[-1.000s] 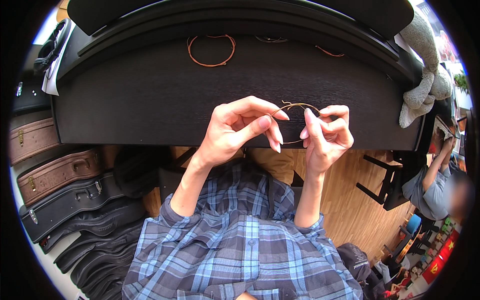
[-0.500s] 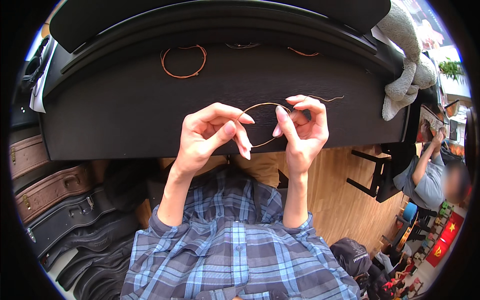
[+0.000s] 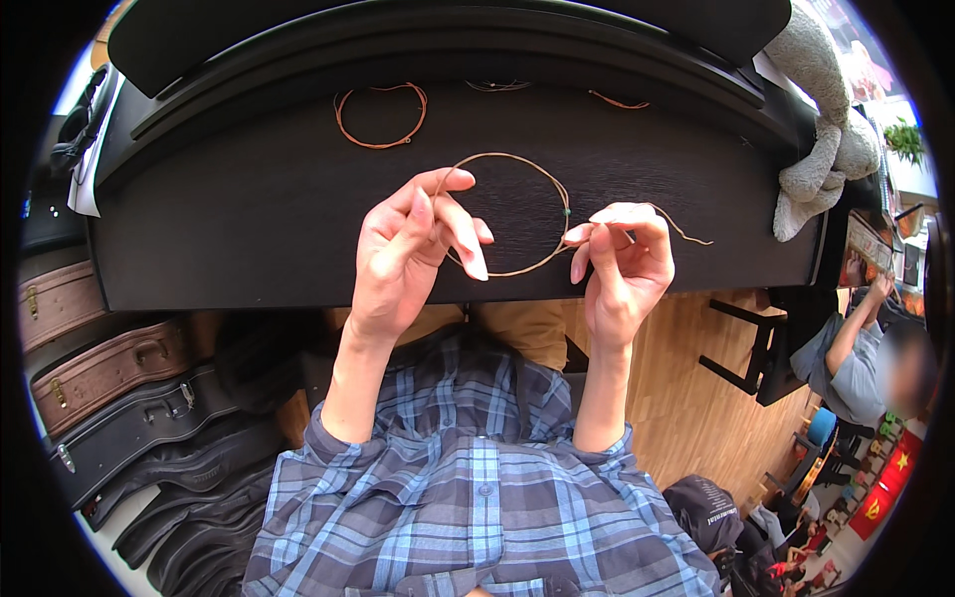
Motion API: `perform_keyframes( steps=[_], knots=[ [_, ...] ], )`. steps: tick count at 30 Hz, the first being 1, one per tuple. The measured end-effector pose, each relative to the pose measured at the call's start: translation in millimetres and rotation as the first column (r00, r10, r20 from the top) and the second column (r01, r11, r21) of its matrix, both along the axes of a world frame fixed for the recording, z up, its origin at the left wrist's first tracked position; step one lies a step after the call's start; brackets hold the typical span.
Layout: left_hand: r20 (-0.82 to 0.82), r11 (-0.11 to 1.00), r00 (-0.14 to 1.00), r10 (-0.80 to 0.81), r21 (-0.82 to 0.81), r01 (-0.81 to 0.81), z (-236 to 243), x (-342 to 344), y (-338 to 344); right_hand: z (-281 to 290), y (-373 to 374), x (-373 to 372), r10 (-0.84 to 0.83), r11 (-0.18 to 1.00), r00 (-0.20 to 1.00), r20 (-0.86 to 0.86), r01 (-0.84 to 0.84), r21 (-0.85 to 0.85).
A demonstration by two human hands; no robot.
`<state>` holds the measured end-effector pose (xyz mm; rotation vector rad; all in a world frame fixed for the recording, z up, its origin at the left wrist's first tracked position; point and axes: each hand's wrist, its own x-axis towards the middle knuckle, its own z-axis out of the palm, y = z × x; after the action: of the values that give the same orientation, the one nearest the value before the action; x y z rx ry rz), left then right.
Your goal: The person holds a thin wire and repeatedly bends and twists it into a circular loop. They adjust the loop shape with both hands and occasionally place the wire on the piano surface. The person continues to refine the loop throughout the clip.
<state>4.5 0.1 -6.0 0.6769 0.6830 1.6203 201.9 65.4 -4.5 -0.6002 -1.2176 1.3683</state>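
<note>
A brass-coloured guitar string (image 3: pixel 509 155), wound into a round loop, hangs between my two hands above the black desk. On the right side of the loop is a small green ball end (image 3: pixel 567 211). My left hand (image 3: pixel 398 249) holds the loop's left side between thumb and fingers, which partly cover the wire. With thumb and fingertips pressed together, my right hand (image 3: pixel 629 279) pinches the string at the loop's lower right. A loose, wavy string tail (image 3: pixel 686 236) sticks out to the right past that hand.
On the black desk (image 3: pixel 249 229) lie a copper-coloured coiled string (image 3: pixel 343 124), a silvery string (image 3: pixel 497 87) and a short orange string piece (image 3: pixel 619 101). A grey plush toy (image 3: pixel 811 179) hangs at the right edge. Instrument cases (image 3: pixel 129 373) line the left. Another person (image 3: pixel 841 363) sits far right.
The loop has opened wider and now shows its green ball end. My right hand has moved a little right and down; my left hand's fingers have shifted up along the wire.
</note>
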Motion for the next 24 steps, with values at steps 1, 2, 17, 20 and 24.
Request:
perform_keyframes(
  steps=[1,2,17,20,24],
  knots=[
    [0.022,0.999,1.000,-0.012,0.043,0.011,-1.0,0.1,0.4,-0.6,0.5,-0.9,-0.017,1.000,1.000,0.000,0.017,0.004],
    [0.038,0.996,0.999,-0.016,0.084,0.013,-2.2,0.4,0.6,-1.5,1.2,-1.9,-0.031,0.999,0.999,-0.007,0.031,0.013],
    [0.051,0.992,0.991,-0.120,0.036,0.118,1.3,8.4,-1.6,-7.5,4.3,9.8,0.091,0.995,0.978,-0.186,-0.096,-0.022],
    [0.083,0.993,0.990,-0.116,0.030,0.114,-0.4,4.8,-2.2,-8.8,5.6,7.2,0.120,0.993,0.977,-0.178,-0.114,0.044],
    [0.097,0.995,0.990,-0.104,0.023,0.102,-1.9,4.7,-2.0,-2.6,5.2,3.7,0.106,0.991,0.993,-0.045,-0.102,0.083]
  ],
)
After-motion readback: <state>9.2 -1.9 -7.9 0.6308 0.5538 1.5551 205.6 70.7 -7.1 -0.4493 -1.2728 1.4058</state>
